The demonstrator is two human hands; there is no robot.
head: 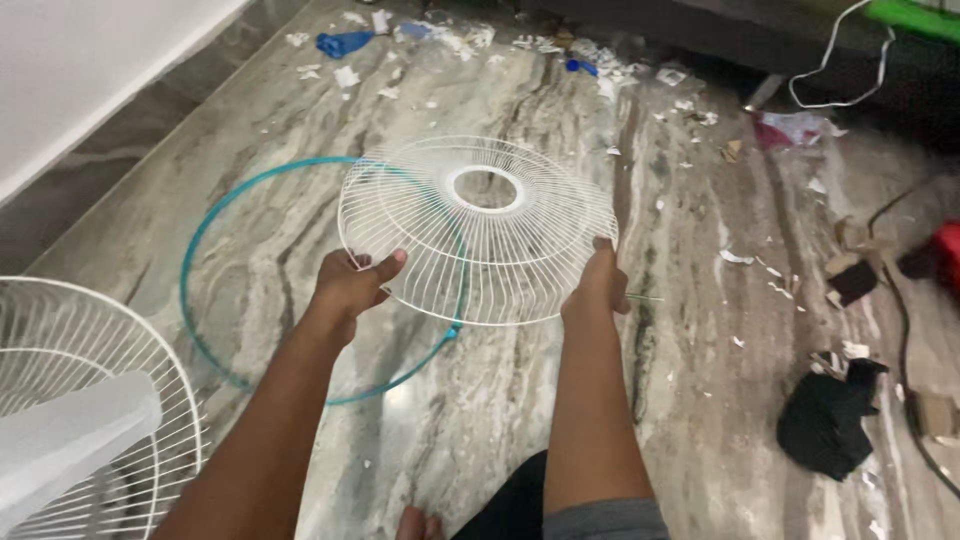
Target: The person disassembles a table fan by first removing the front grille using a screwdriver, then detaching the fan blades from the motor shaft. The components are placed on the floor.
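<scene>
Two hands are being used on one white wire fan guard [478, 232], which is being held clear of the marble floor [520, 400], roughly level, dished side down, over the middle of the floor. The left hand [348, 285] is being closed on the guard's near-left rim, thumb laid over the wires and fingers curled beneath. The right hand [598, 285] is being pinched on the near-right rim, fingers wrapped around the outer ring. Neither hand is being spread.

A teal plastic ring [215, 230] is lying flat on the floor beneath and to the left of the guard; its right side is being crossed by the guard in view, and whether the two are touching cannot be told. A second white wire guard [70, 400] is seen at the lower-left edge of the floor, with a pale blade-like part [70, 440] lying against it.

Judged from how the parts are lying, the fan is apart: ring, held guard and second guard are all separate, none joined. The held guard's centre hole is open, nothing fitted through it. No motor or stand is being shown.

Scraps of white paper and debris [600, 70] are scattered toward the far edge of the floor, with a blue scrap [343, 43] at the far left. A black cloth [828, 420] is lying near the right edge, a red object [945, 255] beyond it, partly cut off.
</scene>
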